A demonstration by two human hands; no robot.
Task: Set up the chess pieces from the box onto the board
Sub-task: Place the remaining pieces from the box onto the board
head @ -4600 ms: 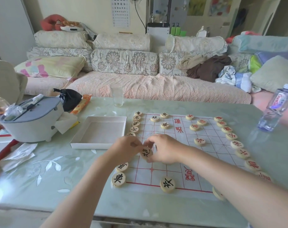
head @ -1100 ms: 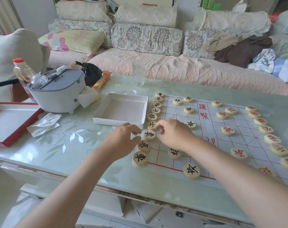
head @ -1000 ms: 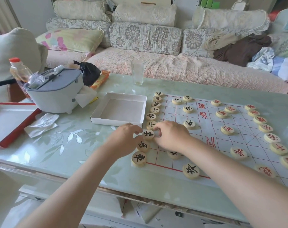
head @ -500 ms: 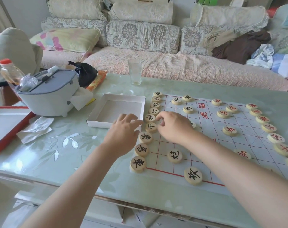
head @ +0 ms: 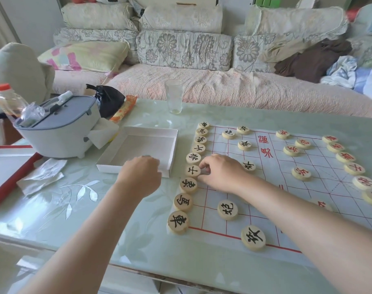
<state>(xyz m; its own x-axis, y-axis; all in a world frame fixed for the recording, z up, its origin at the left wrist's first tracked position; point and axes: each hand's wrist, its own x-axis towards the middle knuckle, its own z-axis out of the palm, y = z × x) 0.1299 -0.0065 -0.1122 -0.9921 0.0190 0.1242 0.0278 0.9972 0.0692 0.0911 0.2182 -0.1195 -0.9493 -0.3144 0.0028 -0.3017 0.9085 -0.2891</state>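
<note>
A paper chess board (head: 325, 158) with a red grid lies on the green glass table. Round wooden pieces with black characters (head: 183, 202) stand in a column along its left edge, and several more sit inside the grid. Pieces with red characters (head: 354, 168) line the right edge. My right hand (head: 222, 172) pinches the right rim of one black-marked piece (head: 192, 170) in the middle of the left column. My left hand (head: 141, 176) hovers with loosely curled fingers over the near right corner of the white box (head: 152, 130), holding nothing. The box looks empty.
A drinking glass (head: 174, 96) stands behind the board. At the left are a grey lidded container (head: 60, 126), a bottle (head: 8, 100), a black bag (head: 108, 98), crumpled tissue (head: 41, 177) and a red-edged tray (head: 4, 166). A sofa runs behind the table.
Both hands have worked up the left column of black pieces. My left hand has drawn back from the pieces toward the box, and my right hand now pinches a piece farther up.
</note>
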